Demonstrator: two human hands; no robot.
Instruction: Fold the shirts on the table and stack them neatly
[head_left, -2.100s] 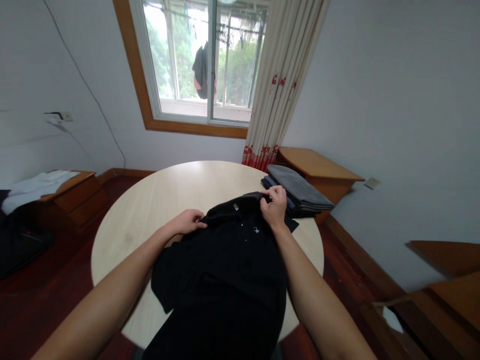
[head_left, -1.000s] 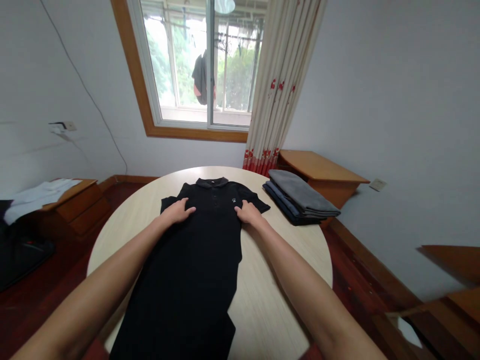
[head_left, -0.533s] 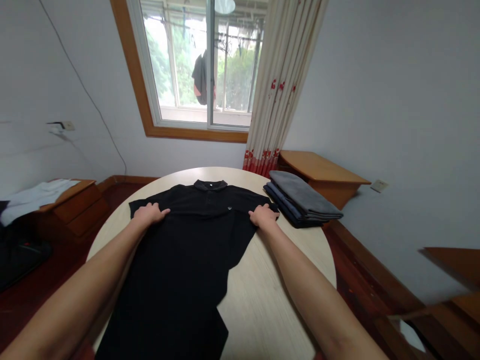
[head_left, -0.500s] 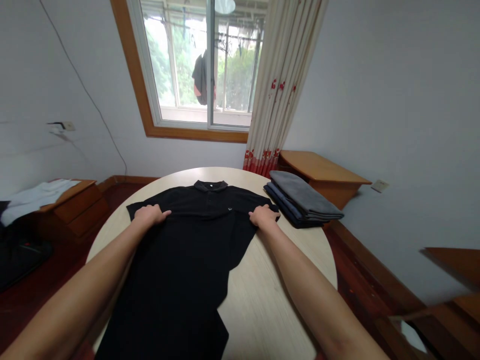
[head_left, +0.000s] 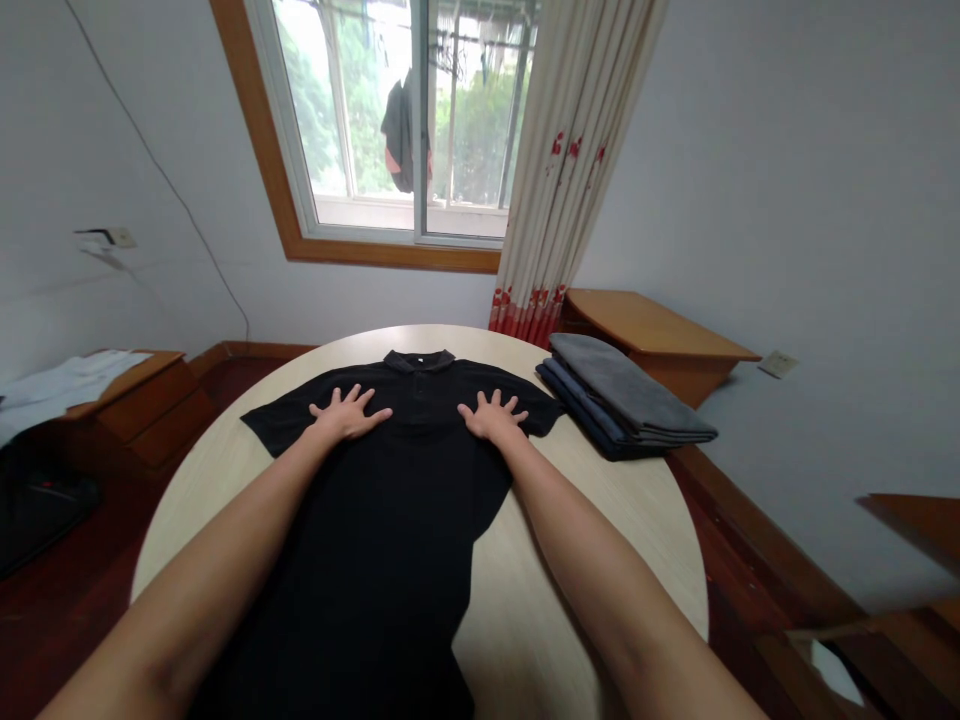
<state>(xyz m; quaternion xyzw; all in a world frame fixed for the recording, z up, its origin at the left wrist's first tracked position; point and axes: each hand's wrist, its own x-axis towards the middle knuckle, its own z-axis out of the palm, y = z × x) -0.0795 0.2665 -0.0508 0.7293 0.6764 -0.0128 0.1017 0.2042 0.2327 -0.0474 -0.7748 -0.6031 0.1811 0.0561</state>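
Note:
A black polo shirt (head_left: 397, 500) lies spread face up on the round pale wooden table (head_left: 637, 500), collar toward the window and both short sleeves out to the sides. My left hand (head_left: 346, 413) rests flat on the shirt's left chest with fingers spread. My right hand (head_left: 493, 414) rests flat on the right chest, fingers also spread. Neither hand holds anything.
A stack of folded grey and blue garments (head_left: 622, 405) sits at the table's right edge. Behind it stands a low wooden cabinet (head_left: 652, 335) by a curtain (head_left: 562, 170). Another low cabinet with white cloth (head_left: 82, 375) is at the left. A window (head_left: 405, 120) faces me.
The shirt went from bunched up in my closed hands to spread flat. My hands slid out along the sleeves, then moved inward onto the chest and opened flat.

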